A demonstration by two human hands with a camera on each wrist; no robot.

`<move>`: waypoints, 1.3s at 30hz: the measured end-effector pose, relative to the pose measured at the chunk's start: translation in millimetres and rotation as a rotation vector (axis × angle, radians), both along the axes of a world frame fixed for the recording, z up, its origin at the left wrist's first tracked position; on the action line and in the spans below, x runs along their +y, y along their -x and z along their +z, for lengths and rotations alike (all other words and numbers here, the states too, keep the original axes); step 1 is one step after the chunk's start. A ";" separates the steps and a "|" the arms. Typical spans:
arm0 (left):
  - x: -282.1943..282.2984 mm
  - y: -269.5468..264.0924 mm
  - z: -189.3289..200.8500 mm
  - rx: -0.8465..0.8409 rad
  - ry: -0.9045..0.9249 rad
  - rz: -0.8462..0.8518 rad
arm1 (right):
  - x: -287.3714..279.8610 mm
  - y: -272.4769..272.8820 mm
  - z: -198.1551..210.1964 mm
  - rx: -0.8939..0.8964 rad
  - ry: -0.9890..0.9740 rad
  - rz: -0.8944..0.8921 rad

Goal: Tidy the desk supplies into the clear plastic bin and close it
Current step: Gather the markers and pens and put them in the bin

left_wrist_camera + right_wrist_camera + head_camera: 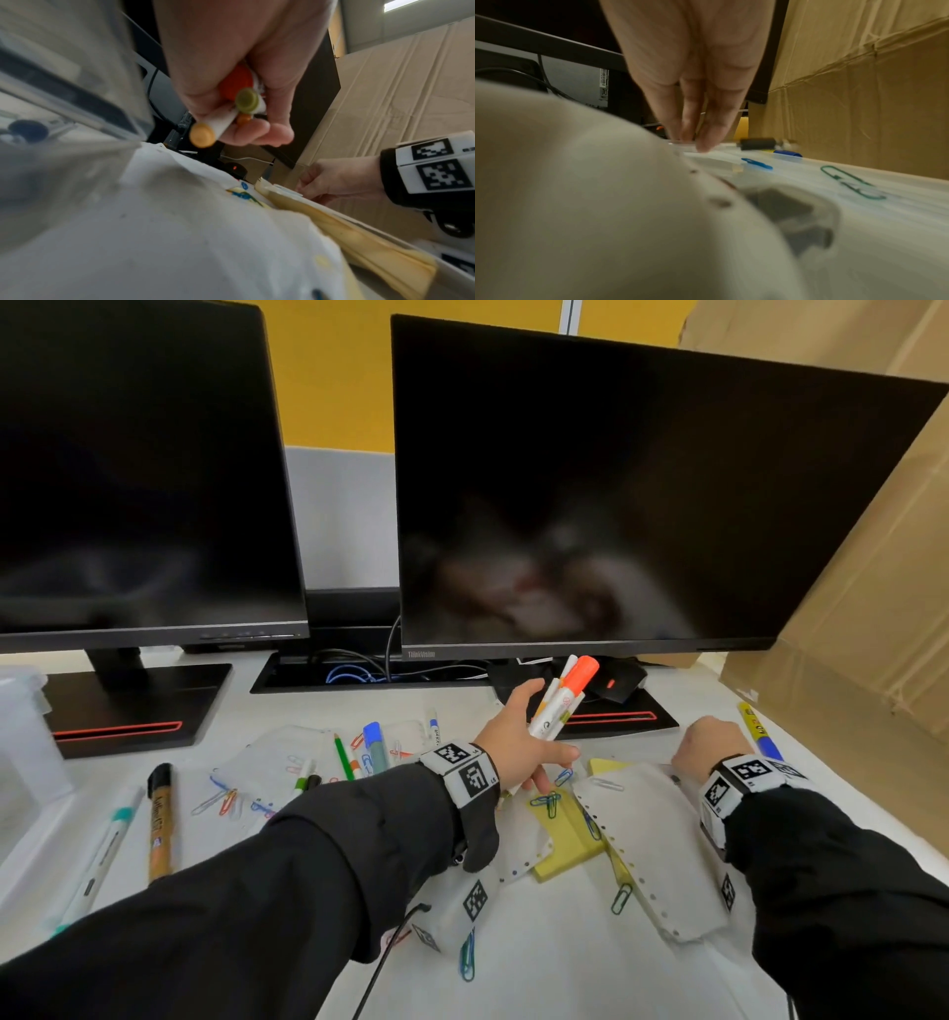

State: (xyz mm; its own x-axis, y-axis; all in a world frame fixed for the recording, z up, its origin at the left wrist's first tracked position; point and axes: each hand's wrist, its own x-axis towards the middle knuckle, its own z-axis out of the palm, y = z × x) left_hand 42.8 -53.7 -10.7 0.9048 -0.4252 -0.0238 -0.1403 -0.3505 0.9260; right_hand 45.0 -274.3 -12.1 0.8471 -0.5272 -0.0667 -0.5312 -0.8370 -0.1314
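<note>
Nearest on the white desk point(539, 968): coloured wire paper clips point(545, 802), yellow sticky-note pad point(567, 847), perforated paper sheet point(652, 845). Left hand point(518, 742) grips a bundle of white-barrelled markers point(557, 706), one orange-capped. Right hand point(711, 744) fingertips down, possibly pinching something clear. Clear plastic bin point(23, 737) far left. Black monitor point(616, 505) reads "ThinkVision".

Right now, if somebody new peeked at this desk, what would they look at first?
Probably the left hand, which grips a bunch of markers with a bright orange cap sticking up, just in front of the right-hand monitor. Next come the colourful paper clips scattered over the white desk around the yellow sticky notes. The right hand reaches down to the desk near the big cardboard sheet.
</note>
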 end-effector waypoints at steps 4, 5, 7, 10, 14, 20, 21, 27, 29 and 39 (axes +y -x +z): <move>-3.0 1.5 1.7 -0.026 -0.097 -0.011 | -4.9 2.9 -2.1 0.045 0.038 0.000; -3.9 1.8 1.7 -0.016 -0.116 -0.022 | -5.6 3.9 -3.1 0.069 0.029 0.008; -5.7 2.3 1.4 -0.006 -0.124 -0.056 | -6.3 7.5 -4.0 0.091 0.028 0.027; -6.6 2.8 -0.6 0.023 -0.066 -0.056 | -7.7 12.5 -3.5 0.067 0.024 0.042; -11.0 0.8 -4.2 0.096 -0.003 0.049 | -8.1 18.2 -2.8 0.025 0.048 0.048; -18.3 -1.6 0.7 0.325 0.218 0.208 | 6.2 27.2 18.1 -0.271 0.028 0.123; -20.1 -1.8 2.2 0.359 0.260 0.226 | 10.9 29.7 20.1 -0.377 0.013 0.189; -29.0 4.1 7.8 0.534 0.454 0.206 | 35.3 49.8 22.0 -0.666 -0.099 0.749; -33.5 7.6 8.3 0.524 0.555 0.168 | 40.9 57.2 23.6 -0.664 -0.069 0.854; -46.3 6.6 3.7 0.366 0.553 0.220 | 27.7 66.0 23.6 -0.414 -0.048 0.911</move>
